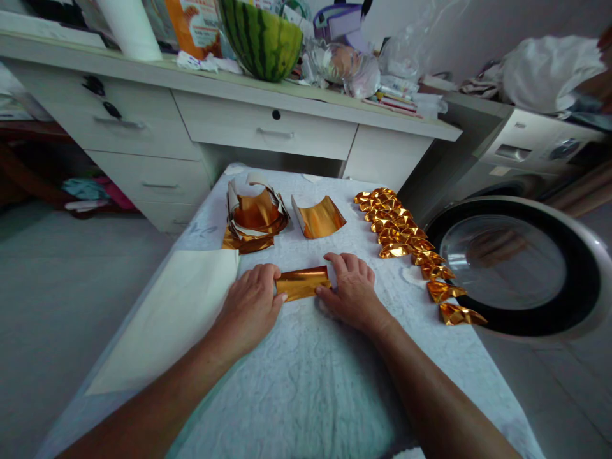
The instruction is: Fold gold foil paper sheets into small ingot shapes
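A folded strip of gold foil paper [302,284] lies on the cloth-covered table between my hands. My left hand [255,299] grips its left end, thumb at the lower edge and fingers curled at the top. At the right end my right hand [351,290] holds the strip with its thumb, its other fingers bent above the corner. Beyond it rests a curved gold sheet [320,218]. A curled stack of gold sheets [255,213] stands to the left of that sheet. Rows of folded gold pieces [396,226] run down the right side.
Cream paper [167,319] covers the table's left part. Past the table [296,395] stands a white desk [268,121] with half a watermelon [261,38], plastic bags and a paper roll [129,29]. An open washing machine door [516,264] is close to the right edge.
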Demonstrator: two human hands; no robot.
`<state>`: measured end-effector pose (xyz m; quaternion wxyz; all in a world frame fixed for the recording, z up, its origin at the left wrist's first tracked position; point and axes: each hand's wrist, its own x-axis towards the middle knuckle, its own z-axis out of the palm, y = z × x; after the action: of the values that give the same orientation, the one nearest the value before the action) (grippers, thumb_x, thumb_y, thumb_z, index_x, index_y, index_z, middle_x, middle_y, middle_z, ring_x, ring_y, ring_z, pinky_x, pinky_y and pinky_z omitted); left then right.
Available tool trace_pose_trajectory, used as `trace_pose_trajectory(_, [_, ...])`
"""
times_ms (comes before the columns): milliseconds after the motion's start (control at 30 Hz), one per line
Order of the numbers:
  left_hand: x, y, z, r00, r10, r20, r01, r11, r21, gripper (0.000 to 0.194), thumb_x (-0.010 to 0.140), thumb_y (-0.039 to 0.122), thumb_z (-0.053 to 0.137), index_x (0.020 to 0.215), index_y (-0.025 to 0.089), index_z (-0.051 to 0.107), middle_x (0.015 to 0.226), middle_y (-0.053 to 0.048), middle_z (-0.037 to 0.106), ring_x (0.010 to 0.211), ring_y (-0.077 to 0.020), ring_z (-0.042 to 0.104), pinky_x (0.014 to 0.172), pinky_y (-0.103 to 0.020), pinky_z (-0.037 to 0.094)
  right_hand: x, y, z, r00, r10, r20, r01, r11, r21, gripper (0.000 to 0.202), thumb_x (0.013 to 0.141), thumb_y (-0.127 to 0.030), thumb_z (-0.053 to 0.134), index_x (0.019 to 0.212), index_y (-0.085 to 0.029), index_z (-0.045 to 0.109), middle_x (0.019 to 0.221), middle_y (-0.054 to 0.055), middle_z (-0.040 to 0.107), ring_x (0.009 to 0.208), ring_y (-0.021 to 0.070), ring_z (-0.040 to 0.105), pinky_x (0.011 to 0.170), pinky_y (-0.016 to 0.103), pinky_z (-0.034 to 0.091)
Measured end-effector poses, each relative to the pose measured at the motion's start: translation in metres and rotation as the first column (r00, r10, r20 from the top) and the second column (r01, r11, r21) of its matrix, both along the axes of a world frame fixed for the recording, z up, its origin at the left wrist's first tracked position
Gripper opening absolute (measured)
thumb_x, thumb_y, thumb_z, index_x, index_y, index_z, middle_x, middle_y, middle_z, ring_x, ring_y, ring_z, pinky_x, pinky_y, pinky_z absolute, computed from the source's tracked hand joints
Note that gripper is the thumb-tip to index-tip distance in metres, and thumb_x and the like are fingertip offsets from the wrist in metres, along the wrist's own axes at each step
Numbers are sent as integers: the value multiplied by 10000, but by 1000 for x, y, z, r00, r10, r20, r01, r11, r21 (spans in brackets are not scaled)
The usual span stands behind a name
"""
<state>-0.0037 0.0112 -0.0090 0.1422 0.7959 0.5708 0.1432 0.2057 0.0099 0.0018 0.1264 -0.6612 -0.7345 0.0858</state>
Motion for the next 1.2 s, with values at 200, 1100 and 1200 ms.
trace_pose_trajectory(200, [-1,0,-3,1000,3,12,-4,1000,19,198,847,208,513,1020,210,416,1022,-77,566,992,-262,566,877,-408,453,11,3,2,1000,16,-17,-17,999,-49,658,813,-373,631,1422,-280,399,1327,119,469,1171,309,429,989,484,324])
trace_pose_trajectory(1100, [0,-2,9,992,-111,61,107,992,75,71,853,237,544,868,222,611,910,-40,525,876,-215,539,823,-371,453,6,1,10,911,386,-146,-385,922,36,167,804,-189,663,964,-205,619,990,28,601,927,190,495,820,320,347])
trace_pose_trajectory(1200, [1,-3,9,987,-139,74,133,987,86,90,835,268,590,898,221,633,950,-45,531,895,-222,535,839,-387,452,6,3,8,912,380,-157,-379,925,40,82,855,-202,630,938,-205,634,974,25,613,906,181,509,815,313,348])
